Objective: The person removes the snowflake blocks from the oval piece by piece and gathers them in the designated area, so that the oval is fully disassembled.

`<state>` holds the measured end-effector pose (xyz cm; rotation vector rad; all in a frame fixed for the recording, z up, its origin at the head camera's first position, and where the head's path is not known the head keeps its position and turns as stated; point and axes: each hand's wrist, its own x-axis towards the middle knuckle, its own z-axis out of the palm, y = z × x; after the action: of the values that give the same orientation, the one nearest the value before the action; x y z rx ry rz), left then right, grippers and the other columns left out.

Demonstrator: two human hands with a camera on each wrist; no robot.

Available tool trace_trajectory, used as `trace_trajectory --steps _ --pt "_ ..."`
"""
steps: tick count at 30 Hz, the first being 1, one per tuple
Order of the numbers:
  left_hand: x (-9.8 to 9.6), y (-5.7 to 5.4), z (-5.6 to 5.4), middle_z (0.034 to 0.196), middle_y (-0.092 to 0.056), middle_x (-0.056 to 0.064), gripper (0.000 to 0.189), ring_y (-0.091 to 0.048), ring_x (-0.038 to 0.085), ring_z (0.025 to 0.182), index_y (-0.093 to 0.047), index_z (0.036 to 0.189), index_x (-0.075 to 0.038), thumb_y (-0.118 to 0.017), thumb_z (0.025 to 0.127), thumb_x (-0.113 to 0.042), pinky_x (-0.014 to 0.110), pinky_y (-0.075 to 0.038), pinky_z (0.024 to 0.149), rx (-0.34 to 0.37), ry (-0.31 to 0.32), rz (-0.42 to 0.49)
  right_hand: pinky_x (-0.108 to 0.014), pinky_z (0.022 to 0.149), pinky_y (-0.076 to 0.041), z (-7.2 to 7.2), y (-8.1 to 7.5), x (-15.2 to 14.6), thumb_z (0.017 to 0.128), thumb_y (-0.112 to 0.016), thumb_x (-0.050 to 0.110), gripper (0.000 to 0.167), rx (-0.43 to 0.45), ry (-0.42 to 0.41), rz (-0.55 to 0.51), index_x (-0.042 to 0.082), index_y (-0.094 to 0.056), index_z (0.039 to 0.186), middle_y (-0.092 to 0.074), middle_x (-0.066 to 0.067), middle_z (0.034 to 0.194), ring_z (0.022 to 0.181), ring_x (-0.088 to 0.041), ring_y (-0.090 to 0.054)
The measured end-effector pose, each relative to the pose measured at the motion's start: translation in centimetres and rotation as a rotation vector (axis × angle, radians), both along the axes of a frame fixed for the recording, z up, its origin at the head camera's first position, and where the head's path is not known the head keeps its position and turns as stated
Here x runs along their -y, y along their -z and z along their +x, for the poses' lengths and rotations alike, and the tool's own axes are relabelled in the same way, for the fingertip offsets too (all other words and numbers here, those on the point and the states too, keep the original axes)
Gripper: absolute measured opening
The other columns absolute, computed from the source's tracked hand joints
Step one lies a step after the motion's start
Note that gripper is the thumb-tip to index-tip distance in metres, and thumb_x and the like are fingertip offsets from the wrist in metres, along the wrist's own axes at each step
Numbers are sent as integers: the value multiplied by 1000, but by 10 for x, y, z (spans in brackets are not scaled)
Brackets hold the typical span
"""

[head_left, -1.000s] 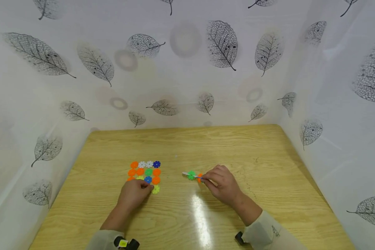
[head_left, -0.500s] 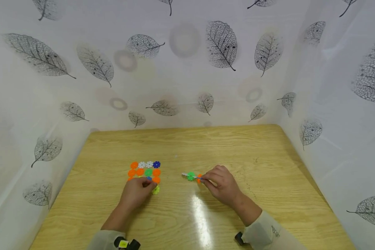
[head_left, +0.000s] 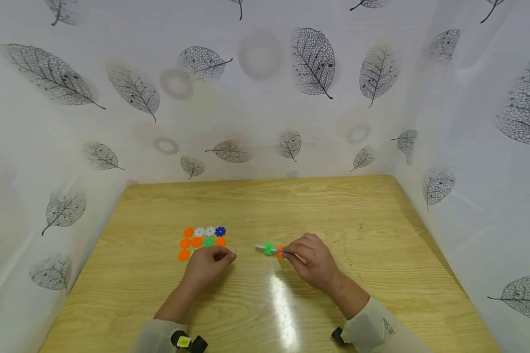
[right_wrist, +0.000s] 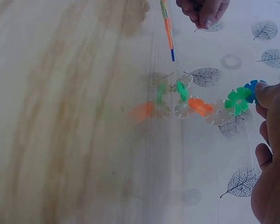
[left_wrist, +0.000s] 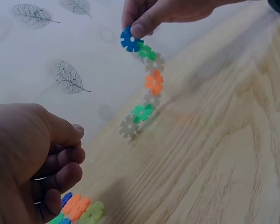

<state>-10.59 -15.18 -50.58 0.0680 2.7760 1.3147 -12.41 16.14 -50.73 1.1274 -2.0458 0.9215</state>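
My right hand (head_left: 315, 260) pinches the blue end disc (left_wrist: 131, 40) of a chain of slotted, flower-shaped plastic discs (head_left: 268, 249). Green, whitish and orange discs (left_wrist: 154, 82) follow the blue one, and the chain reaches leftward close over the table. In the left wrist view it hangs in a curve below the fingers. My left hand (head_left: 205, 267) is above the near right part of a block of loose discs (head_left: 196, 241) and hides several of them. Its fingers are curled, the thumb against the index finger (left_wrist: 60, 158), with no disc showing between them.
The loose discs lie flat in rows, with white discs (head_left: 204, 232) and a dark blue disc (head_left: 220, 231) along the far row. A wooden table (head_left: 335, 206) carries everything. White leaf-printed sheeting (head_left: 256, 108) encloses it at the back and sides.
My left hand has moved right and slightly away from me, covering more of the near right discs. The right hand stays in place with the chain, whose free end has dipped slightly.
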Motion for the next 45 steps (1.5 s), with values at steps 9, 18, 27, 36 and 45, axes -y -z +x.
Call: trace_trajectory --steps 9,18,27,36,45 --pt "-20 -4 -2 85 -69 -11 7 -58 12 75 -79 97 -19 -78 96 -26 28 -50 66 -74 57 102 -34 70 -51 0 0 2 79 -86 1 25 -39 -13 -1 7 -79 102 -74 1 95 79 -14 -65" --pt "-39 -11 -4 88 -70 -11 9 -61 11 72 -79 103 -14 -79 94 -19 28 -52 60 -183 158 182 -33 69 -50 0 -1 4 89 -80 5 18 -83 -31 -3 5 -79 107 -73 -1 97 79 -14 -64" --pt "-53 -11 -4 99 -72 -6 17 -67 11 76 -78 109 -11 -80 94 -18 29 -55 61 -252 259 256 -31 71 -49 -1 -2 9 101 -71 16 13 -146 -54 -23 6 -79 100 -73 0 94 76 -13 -64" --pt "-63 -10 -4 98 -71 -12 8 -64 10 76 -78 102 -18 -80 94 -19 29 -56 63 -266 306 251 -30 71 -49 -1 -2 10 93 -78 11 7 -145 -72 -25 7 -79 98 -75 0 95 76 -13 -65" --pt "-66 -11 -3 98 -69 -17 8 -63 10 75 -77 98 -29 -76 97 -21 29 -55 61 -262 334 235 -30 71 -49 0 -4 13 102 -68 16 14 -142 -84 -16 7 -79 101 -75 1 96 77 -12 -65"
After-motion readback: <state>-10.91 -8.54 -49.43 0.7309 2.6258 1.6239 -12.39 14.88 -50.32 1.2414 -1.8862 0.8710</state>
